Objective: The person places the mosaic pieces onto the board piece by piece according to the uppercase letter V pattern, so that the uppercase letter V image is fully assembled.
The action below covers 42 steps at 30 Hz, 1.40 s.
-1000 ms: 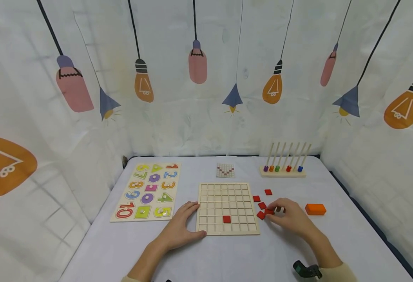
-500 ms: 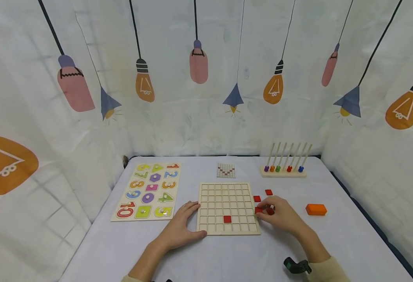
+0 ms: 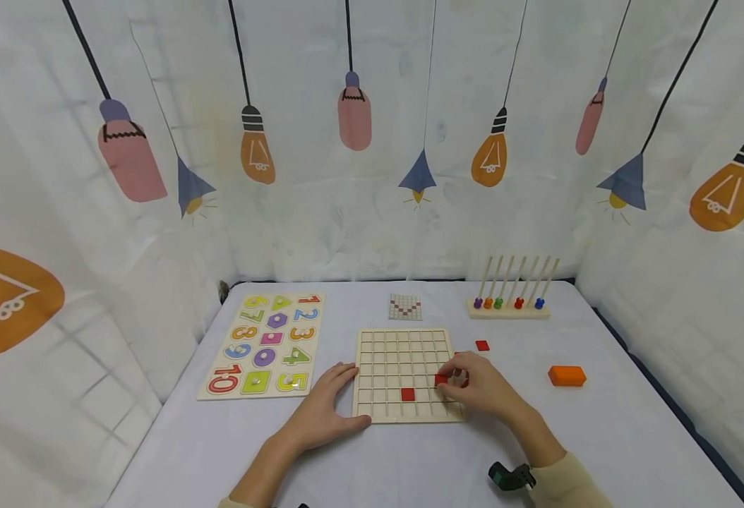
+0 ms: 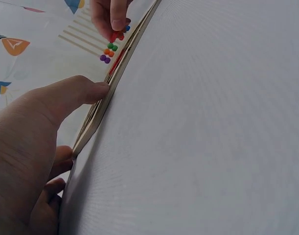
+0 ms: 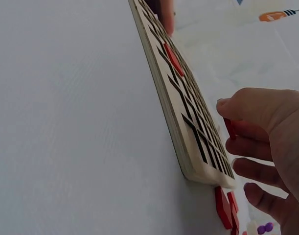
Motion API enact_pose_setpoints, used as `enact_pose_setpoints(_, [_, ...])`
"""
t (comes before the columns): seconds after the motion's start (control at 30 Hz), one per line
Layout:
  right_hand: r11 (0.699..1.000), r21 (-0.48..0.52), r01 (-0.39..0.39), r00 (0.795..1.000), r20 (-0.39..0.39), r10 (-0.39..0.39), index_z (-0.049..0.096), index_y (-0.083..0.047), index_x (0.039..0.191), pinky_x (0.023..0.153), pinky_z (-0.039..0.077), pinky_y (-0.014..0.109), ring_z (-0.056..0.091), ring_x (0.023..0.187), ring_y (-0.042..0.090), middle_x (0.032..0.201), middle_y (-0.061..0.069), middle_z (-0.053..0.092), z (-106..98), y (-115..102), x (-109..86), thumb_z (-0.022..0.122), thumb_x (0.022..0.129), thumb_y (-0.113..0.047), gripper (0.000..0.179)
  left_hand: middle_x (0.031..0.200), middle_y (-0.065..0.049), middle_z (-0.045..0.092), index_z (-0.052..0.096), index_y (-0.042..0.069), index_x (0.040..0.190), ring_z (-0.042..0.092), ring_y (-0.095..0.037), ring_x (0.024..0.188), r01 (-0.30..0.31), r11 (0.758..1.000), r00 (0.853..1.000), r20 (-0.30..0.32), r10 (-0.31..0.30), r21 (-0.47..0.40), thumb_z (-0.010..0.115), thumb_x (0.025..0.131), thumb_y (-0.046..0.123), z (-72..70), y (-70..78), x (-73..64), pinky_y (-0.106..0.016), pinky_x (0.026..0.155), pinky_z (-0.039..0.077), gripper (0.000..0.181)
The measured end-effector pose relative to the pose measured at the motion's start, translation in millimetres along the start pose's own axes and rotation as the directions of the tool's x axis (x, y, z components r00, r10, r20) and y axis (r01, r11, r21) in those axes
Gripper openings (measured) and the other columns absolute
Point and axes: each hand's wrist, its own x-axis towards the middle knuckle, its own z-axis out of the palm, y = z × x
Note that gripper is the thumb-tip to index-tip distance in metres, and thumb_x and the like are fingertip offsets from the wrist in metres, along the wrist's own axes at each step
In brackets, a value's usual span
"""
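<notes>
Your right hand (image 3: pixel 483 384) had slid left, from the pile of red tiles to above the right side of the wooden grid board (image 3: pixel 378 358), and it had brought one red square tile (image 3: pixel 440 379) along. Your left hand (image 3: pixel 321 416) had stayed at the board's left edge.

White tablecloth (image 3: pixel 404 466) lay in front of the board's near edge, and more lay between the board and the orange block (image 3: pixel 567 376) well off to the right. Loose red tiles (image 3: pixel 482 345) sat just past the board's right edge, some partly hidden by your right hand. Another red tile (image 3: pixel 407 394) lay in a low square near the middle.

On the number puzzle (image 3: pixel 232 396), you could read numbers like 1, 2, 3, 5 and 10. The small picture card (image 3: pixel 405 307) showed red squares on a grid.

Your right thumb and fingers pinched the tile, with the other fingers bent loosely. Your left thumb and fingers were spread wide, with the thumb touching the near left corner.
</notes>
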Motion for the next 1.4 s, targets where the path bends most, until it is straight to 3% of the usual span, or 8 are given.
enact_pose_setpoints(0.27, [1.000, -0.017, -0.006, 1.000, 0.014, 0.006, 0.081, -0.034, 0.109, 0.086, 0.054, 0.027, 0.060, 0.100, 0.011, 0.106, -0.018, 0.070, 17.1, -15.5, 11.2, 0.090, 0.094, -0.035, 0.017, 0.177, 0.008, 0.043, 0.052, 0.023, 0.167, 0.029, -0.026, 0.172, 0.011, 1.000, 1.000, -0.003, -0.011, 0.005, 0.093, 0.079, 0.065, 0.6, -1.5, 1.7, -0.059, 0.137, 0.033, 0.105])
enact_pose_setpoints(0.7, [1.000, -0.021, -0.018, 0.998, 0.052, 0.019, 0.081, -0.034, 0.111, 0.089, 0.058, 0.028, 0.059, 0.105, 0.011, 0.108, -0.018, 0.068, 30.2, -41.1, 18.1, 0.088, 0.096, -0.036, 0.017, 0.177, 0.008, 0.043, 0.052, 0.023, 0.167, 0.030, -0.026, 0.171, 0.006, 1.000, 1.000, -0.002, -0.006, -0.003, 0.092, 0.080, 0.066, -0.3, -0.8, 2.0, -0.060, 0.136, 0.034, 0.105])
enact_pose_setpoints(1.17, [0.999, -0.039, 0.033, 0.997, 0.072, -0.030, 0.082, -0.035, 0.110, 0.088, 0.057, 0.026, 0.059, 0.100, 0.009, 0.105, -0.020, 0.068, 45.2, -46.9, 30.1, 0.088, 0.096, -0.041, 0.016, 0.177, 0.008, 0.042, 0.051, 0.024, 0.167, 0.030, -0.027, 0.171, 0.013, 1.000, 1.000, 0.004, -0.013, 0.005, 0.090, 0.080, 0.068, -1.0, -1.9, 1.4, -0.062, 0.135, 0.035, 0.105])
enact_pose_setpoints(1.4, [0.997, -0.052, 0.053, 0.997, 0.062, -0.050, 0.081, -0.035, 0.108, 0.092, 0.056, 0.030, 0.057, 0.104, 0.008, 0.105, -0.019, 0.069, 49.0, -51.2, 34.9, 0.089, 0.096, -0.041, 0.016, 0.178, 0.008, 0.041, 0.051, 0.025, 0.168, 0.028, -0.028, 0.172, 0.012, 1.000, 1.000, 0.007, -0.012, -0.002, 0.090, 0.080, 0.069, -0.4, -2.5, 1.0, -0.063, 0.135, 0.034, 0.106])
